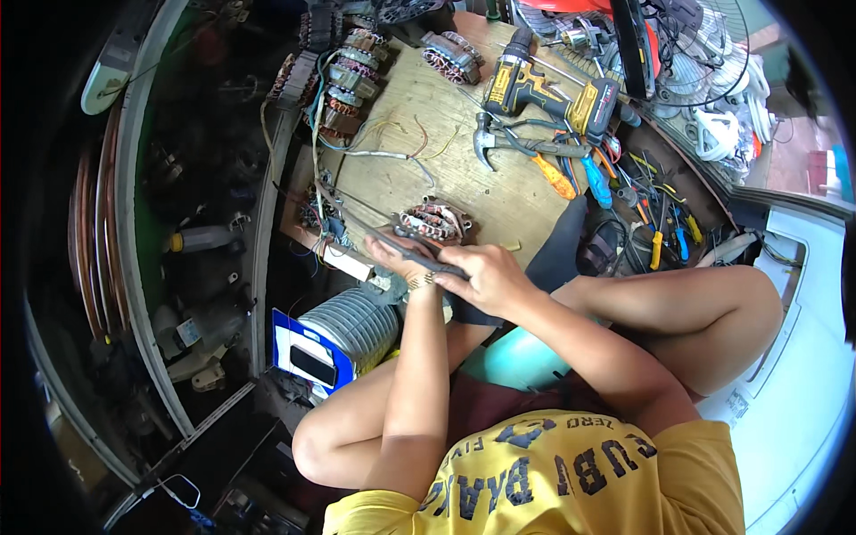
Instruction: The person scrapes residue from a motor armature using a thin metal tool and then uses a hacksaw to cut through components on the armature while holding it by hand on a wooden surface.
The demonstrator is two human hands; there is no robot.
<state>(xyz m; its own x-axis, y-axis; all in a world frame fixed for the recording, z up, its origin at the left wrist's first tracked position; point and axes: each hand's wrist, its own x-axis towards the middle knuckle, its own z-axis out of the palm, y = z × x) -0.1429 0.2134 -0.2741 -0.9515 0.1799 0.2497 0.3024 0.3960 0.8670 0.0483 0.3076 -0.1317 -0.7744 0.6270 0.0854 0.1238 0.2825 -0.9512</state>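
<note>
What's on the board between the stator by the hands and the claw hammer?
In the head view, mostly bare plywood board separates the wound stator from the claw hammer. Only thin loose wires lie off to the left of that stretch.

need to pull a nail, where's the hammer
In the head view the hammer lies on the wooden board, upper middle, just below the yellow drill and left of the orange screwdriver, well beyond both hands.

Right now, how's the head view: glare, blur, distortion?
Head view: strong fisheye bend, black vignette at the rim; the left side sits in deep shadow; the white surface at right is bright, near washed out; the hands, left hand and right hand, and the wooden board are sharp.
</note>
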